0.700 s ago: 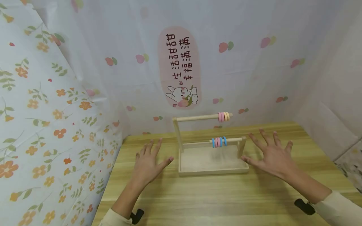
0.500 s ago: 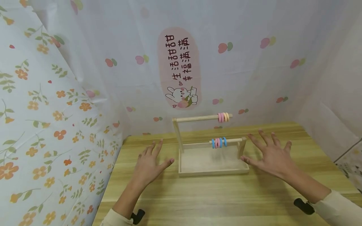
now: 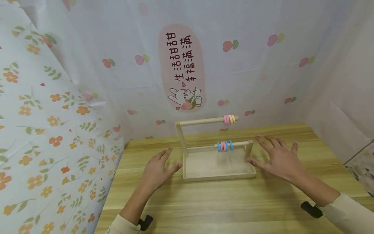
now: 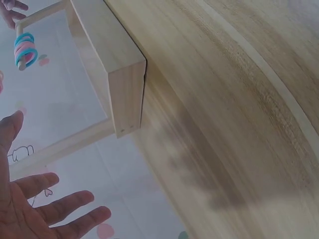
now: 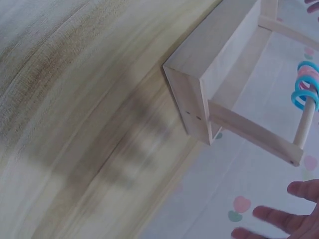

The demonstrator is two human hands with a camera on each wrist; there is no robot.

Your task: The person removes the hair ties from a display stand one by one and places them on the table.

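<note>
I see the rack (image 3: 217, 165) mid-counter (image 3: 204, 201), long axis left-right, between both hands. Left hand (image 3: 159, 169) just left of its end, fingers (image 4: 60, 211) spread, holding nothing. Right hand (image 3: 277, 157) at the right end, fingers wide, thumb about touching the tray corner, so nearer. Rings (image 3: 224, 146) on the lower rod, more rings (image 3: 229, 120) on the upper; nothing blocks either side.

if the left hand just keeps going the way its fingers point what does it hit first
Probably nothing on the table: the left hand points up-right, past the wooden rack's left post, toward the curtain wall. Depth is unclear; it might graze that post.
</note>
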